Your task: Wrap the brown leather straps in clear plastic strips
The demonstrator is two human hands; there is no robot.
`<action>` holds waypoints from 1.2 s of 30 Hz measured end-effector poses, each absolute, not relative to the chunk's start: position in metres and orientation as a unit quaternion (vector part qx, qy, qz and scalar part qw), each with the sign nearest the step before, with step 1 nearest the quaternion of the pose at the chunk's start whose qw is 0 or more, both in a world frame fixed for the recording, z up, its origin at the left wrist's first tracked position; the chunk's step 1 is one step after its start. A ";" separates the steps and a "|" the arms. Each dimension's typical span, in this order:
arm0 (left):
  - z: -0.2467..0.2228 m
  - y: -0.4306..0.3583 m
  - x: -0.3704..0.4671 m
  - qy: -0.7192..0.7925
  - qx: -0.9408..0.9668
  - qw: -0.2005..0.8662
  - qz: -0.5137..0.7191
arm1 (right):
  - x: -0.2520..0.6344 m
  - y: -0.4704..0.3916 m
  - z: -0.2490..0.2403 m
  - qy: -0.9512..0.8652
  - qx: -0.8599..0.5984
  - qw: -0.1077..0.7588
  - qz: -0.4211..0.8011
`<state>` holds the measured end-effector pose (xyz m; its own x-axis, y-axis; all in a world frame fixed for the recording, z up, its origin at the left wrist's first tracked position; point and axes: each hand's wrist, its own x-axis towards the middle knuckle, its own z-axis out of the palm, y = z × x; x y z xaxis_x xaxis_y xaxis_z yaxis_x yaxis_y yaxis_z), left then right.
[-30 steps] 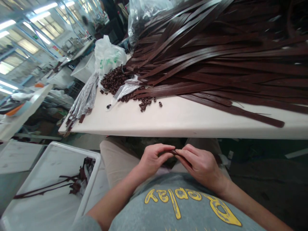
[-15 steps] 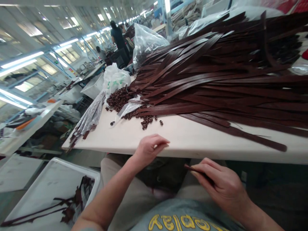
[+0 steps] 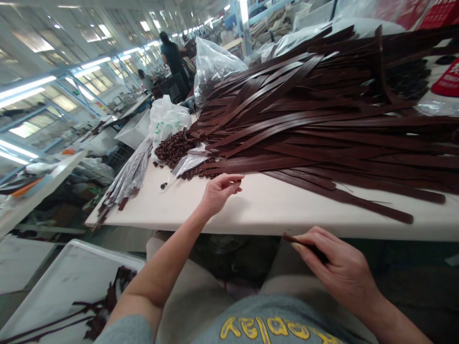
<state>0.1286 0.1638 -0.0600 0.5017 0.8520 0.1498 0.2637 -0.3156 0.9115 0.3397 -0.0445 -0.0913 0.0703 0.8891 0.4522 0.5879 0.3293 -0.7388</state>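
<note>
Right hand point(image 3: 337, 267) is pinching a dark strap point(image 3: 304, 246) between thumb and fingers, below the table point(image 3: 287, 210) edge, over the lap, at about 5 o'clock in the view. Strap tip is poking out toward 10 o'clock from the fingers; the rest is hidden under the hand.

Left hand point(image 3: 218, 191) is reaching out over the table at center, fingers curled narrow, tips touching or just above the loose loops point(image 3: 201, 171); cannot tell if it is gripping one.

Loops are lying in a brown heap at 11 o'clock from the left hand, spilling from a clear plastic sheet. White bag point(image 3: 168, 119) is sitting just behind the heap.

Big strap pile point(image 3: 322, 110) is filling the table from 12 to 3 o'clock, ends fanning toward the loops; one long strap is lying alone nearest the table edge.

Wrapped bundle point(image 3: 129, 177) is hanging off the table's left corner at 9 o'clock.

White bin point(image 3: 71, 277) is sitting on the floor at 7 o'clock, holding a few straps.

A person is standing far back at 11 o'clock, well apart.
</note>
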 end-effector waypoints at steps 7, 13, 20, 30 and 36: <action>-0.061 0.083 0.125 0.399 0.455 0.707 0.366 | 0.331 -0.036 -0.069 -0.639 -0.564 0.491 0.180; -0.067 0.044 0.116 0.408 0.406 0.728 0.373 | 0.312 -0.030 -0.061 -0.653 -0.536 0.497 0.198; -0.078 0.027 0.105 0.395 0.471 0.699 0.364 | 0.294 -0.028 -0.061 -0.682 -0.496 0.495 0.212; -0.059 0.031 0.101 0.357 0.579 0.667 0.303 | 0.291 -0.035 -0.066 -0.713 -0.487 0.448 0.231; -0.066 0.025 0.102 0.368 0.556 0.685 0.293 | 0.287 -0.037 -0.075 -0.707 -0.489 0.443 0.252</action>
<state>0.1017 0.0252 -0.0662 0.5579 0.8105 -0.1784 0.0076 0.2100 0.9777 0.2874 -0.0365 -0.0753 -0.1281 0.9159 0.3803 0.4689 0.3938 -0.7906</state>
